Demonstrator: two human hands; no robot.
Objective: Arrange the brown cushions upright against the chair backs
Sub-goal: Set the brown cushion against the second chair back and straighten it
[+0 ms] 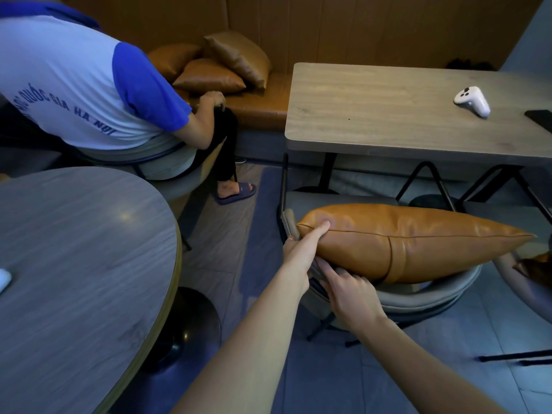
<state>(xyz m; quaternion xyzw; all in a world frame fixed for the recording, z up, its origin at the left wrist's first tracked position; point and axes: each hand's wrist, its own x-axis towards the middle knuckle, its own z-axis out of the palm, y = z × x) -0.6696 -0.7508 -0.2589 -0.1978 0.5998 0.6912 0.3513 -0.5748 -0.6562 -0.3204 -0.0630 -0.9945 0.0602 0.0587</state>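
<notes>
A brown leather cushion (412,240) stands on its edge on a grey chair (418,297), seen from above along the curved backrest. My left hand (301,255) grips its left corner, thumb pressed on the top seam. My right hand (349,291) holds the cushion's near lower edge at the backrest rim. Three more brown cushions (236,56) lie in a loose pile on the brown bench (263,106) at the back wall.
A person in a white and blue shirt (74,82) sits on a chair at the left. A round table (74,279) fills the lower left. A rectangular table (388,112) holds a white controller (473,100). Another person's arm (519,282) shows at the right edge.
</notes>
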